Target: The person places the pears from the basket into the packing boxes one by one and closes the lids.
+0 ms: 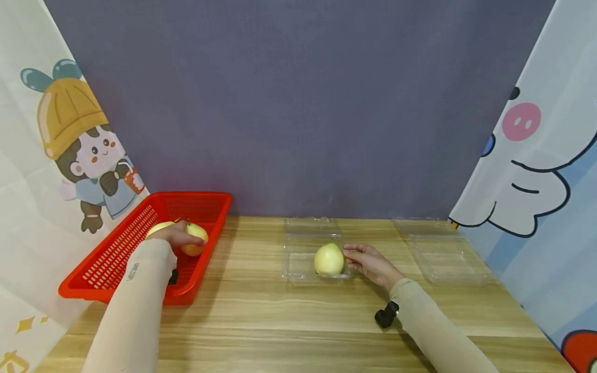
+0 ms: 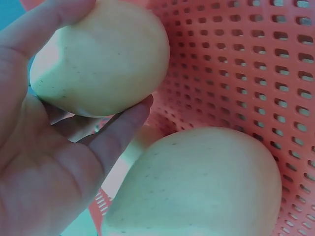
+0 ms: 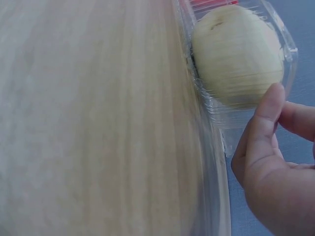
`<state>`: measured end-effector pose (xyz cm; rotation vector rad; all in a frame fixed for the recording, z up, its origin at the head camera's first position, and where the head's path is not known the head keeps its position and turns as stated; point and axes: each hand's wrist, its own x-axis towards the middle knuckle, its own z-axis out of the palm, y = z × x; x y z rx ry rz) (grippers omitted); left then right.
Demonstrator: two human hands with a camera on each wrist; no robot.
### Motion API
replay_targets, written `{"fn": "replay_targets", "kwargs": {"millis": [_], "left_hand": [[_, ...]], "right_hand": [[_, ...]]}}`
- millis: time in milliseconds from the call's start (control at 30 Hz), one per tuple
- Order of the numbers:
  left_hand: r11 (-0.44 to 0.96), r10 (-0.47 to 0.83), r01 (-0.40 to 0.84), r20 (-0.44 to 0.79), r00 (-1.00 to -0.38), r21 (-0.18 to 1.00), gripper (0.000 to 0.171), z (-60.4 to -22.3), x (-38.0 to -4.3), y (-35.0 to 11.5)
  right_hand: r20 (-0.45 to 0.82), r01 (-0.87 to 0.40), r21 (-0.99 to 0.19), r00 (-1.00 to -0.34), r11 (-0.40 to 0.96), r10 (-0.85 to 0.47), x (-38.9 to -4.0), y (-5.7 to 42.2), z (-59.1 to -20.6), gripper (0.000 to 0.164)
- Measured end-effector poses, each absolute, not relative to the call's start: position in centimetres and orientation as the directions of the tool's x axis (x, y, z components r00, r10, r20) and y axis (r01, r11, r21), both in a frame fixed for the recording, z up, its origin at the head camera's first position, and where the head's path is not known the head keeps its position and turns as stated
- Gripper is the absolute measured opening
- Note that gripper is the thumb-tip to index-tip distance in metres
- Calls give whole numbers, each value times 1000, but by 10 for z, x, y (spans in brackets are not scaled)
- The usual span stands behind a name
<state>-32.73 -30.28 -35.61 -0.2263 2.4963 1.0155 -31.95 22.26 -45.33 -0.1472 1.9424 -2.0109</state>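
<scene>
My left hand (image 1: 176, 235) reaches into a red plastic basket (image 1: 186, 298) and grips a pale yellow pear (image 2: 106, 59), thumb on one side and fingers beneath. Close below it in the left wrist view lies another pear (image 2: 197, 182), near the perforated basket wall. Toward the middle of the table a pear (image 1: 329, 259) sits in an opened clear plastic box (image 1: 298, 264). At the right edge of that box, my right hand (image 1: 373, 264) pinches the rim between thumb and finger. In the right wrist view the fingertips (image 3: 273, 96) overlap the box wall beside the pear.
A second opened clear plastic box (image 1: 448, 259) lies at the right of the wooden table (image 1: 270, 331). Behind the table rises a grey-blue panel (image 1: 298, 109). Cartoon-printed sheets flank it on the left and right.
</scene>
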Motion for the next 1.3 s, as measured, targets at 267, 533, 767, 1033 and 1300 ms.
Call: {"fn": "replay_targets", "kwargs": {"millis": [267, 533, 767, 1033, 1300], "left_hand": [[778, 109, -157, -377, -920, 608, 108, -350, -334, -306], [817, 166, 16, -209, -964, 576, 80, -343, -334, -306], [842, 154, 51, -149, -977, 537, 85, -333, -331, -299], [855, 118, 81, -40, -992, 512, 91, -322, -324, -293], [833, 137, 127, 23, -990, 538, 87, -311, -317, -291]], "right_hand": [[-157, 170, -985, -938, -17, -310, -319, 222, -454, 47], [-152, 162, -987, -936, -5, -318, -318, 221, -454, 49], [-147, 158, -987, -934, -7, -326, -319, 222, -454, 48], [-147, 159, -987, -934, -10, -326, -318, 222, -454, 48], [-144, 156, -988, -933, -11, -330, -317, 222, -452, 49]]}}
